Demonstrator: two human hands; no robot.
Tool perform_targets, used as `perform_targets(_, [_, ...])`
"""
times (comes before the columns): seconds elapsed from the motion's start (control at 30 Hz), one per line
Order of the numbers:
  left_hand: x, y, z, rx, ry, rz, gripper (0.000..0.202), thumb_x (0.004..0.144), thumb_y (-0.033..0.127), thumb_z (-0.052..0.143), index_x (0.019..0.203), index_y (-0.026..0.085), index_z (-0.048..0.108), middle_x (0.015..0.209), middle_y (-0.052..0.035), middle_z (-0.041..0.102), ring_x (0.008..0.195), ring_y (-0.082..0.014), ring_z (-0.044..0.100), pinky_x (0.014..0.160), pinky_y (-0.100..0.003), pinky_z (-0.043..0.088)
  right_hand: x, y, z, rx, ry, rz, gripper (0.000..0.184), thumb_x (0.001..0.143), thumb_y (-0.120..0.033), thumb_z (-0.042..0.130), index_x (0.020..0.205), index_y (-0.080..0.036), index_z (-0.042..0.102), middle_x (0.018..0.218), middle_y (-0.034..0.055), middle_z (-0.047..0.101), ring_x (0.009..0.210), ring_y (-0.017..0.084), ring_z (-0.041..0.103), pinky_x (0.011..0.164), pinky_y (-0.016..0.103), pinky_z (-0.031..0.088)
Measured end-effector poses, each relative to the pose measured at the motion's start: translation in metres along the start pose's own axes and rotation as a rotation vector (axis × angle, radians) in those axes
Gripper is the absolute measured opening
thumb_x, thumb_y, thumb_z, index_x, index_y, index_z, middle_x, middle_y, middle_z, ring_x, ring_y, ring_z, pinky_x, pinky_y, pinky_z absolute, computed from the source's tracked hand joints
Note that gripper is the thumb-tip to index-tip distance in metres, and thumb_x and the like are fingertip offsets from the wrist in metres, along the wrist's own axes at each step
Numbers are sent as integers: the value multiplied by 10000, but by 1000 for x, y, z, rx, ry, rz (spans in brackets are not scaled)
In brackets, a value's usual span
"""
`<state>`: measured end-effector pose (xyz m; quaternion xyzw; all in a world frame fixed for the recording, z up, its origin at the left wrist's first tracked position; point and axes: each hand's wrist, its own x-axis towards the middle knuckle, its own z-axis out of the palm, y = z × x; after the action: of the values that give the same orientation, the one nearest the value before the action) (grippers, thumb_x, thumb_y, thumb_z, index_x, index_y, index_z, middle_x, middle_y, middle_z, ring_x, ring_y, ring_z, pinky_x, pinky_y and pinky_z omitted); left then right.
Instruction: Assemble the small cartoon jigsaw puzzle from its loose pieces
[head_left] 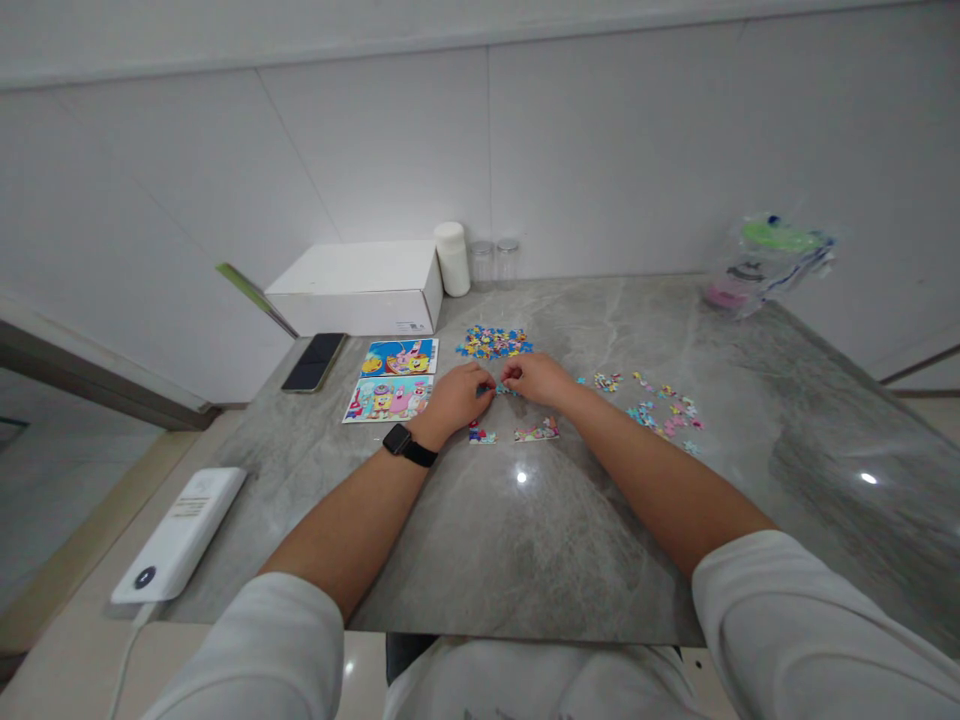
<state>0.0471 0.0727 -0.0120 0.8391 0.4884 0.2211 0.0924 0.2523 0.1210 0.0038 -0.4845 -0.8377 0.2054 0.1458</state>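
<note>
My left hand [462,394] and my right hand [536,377] rest close together on the table, fingertips pinched around small teal jigsaw puzzle pieces [506,391] that lie between them. The fingers partly hide these pieces. Nearer to me are two joined puzzle sections, one on the left [481,434] and one on the right [537,430]. Behind the hands spreads a pile of blue and yellow puzzle pieces [495,342]. Left of my left hand lie two picture cards, a blue one [400,357] above a light teal one [388,399] with cartoon figures.
Loose puzzle pieces [667,408] are scattered right of my right forearm. A phone [314,362], a white box [356,284], a white bottle [452,260] and two clear glasses [495,264] stand or lie farther back. A power bank [180,535] is front left; a plastic bag [769,262] is back right.
</note>
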Motion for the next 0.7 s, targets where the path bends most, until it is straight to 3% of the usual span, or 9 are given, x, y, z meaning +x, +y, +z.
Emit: perform_targets(0.7, [2, 3, -1, 45, -52, 41, 182, 949, 189, 661, 1061, 217, 802, 1073, -79, 744, 1049, -244, 701, 978, -370, 550, -3, -5, 7, -153, -27, -8, 153, 907, -225, 686, 994, -219, 812, 1000, 57, 812, 921, 209, 709, 811, 282, 482])
